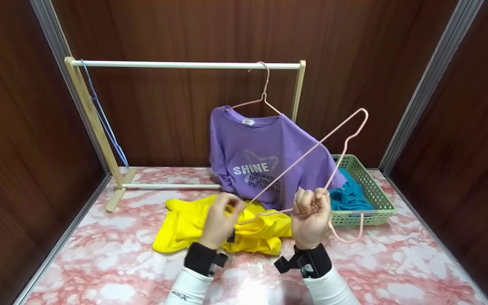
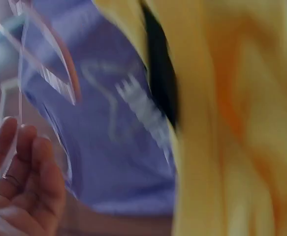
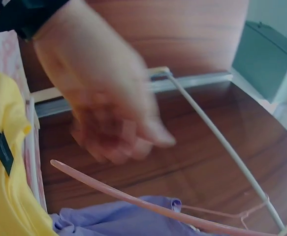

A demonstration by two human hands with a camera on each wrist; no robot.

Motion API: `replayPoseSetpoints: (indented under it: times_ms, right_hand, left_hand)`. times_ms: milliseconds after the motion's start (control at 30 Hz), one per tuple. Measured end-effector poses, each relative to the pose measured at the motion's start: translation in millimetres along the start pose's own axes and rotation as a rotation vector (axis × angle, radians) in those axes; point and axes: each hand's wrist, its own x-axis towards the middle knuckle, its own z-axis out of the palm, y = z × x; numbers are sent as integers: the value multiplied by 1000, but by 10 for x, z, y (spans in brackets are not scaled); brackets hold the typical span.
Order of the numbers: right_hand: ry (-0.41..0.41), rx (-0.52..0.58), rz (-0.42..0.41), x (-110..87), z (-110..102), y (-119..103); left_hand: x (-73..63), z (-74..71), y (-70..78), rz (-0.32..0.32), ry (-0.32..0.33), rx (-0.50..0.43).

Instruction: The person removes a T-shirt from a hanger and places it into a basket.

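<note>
Pink hanger point(image 1: 303, 156): centre-right of frame, tilted, hook toward upper right
Right hand point(image 1: 311, 218): fingers curled round it
Left hand point(image 1: 223, 222): blurred, at hanger's lower left; I can't tell if fingers pinch it
Yellow garment point(image 1: 184, 226): lower centre
Purple shirt point(image 1: 244, 142): centre, hung on rack point(image 1: 176, 65)

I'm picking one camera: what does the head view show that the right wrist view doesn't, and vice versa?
Only the head view shows the green basket, the teal cloth in it, and the right hand gripping a pink hanger.
Only the right wrist view shows a gray-green box at its upper right.
Both show that hanger, the left hand, the purple shirt, the yellow garment and the rack's white upper bar.
</note>
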Motion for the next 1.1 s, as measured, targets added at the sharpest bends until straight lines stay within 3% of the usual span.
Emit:
replayPoseSetpoints:
  times_ms: [100,200,267,433,567,700,800,933,1100]
  right_hand:
    - [1,-47,42,-64,33,27]
    - [-15,-89,65,-108,52,51]
    - [-41,-133,63,-127,57,69]
    - [-157,-263,7,-151,68,103]
    - [-217,-251,7,-146,79,95]
    - [-235,-260,91,-140,86,59]
    - [-267,-333,173,-132,79,33]
    - [-297,-417,264,-126,44,15]
    - [-287,-545,337,-112,-59,48]
  left_hand:
    - [-41,139,139,121,-142,-58]
    - [-89,220,201,135,-277,-32]
    - [-114,241,212,115,-318,11]
    - [-123,207,220,92,-316,49]
    - [-92,141,233,84,-345,-7]
    - [-56,37,248,22,-388,-73]
    - [-27,-72,241,-38,-400,-128]
    - [17,-242,207,-92,-364,-186]
    - [65,-464,159,-150,-269,-179]
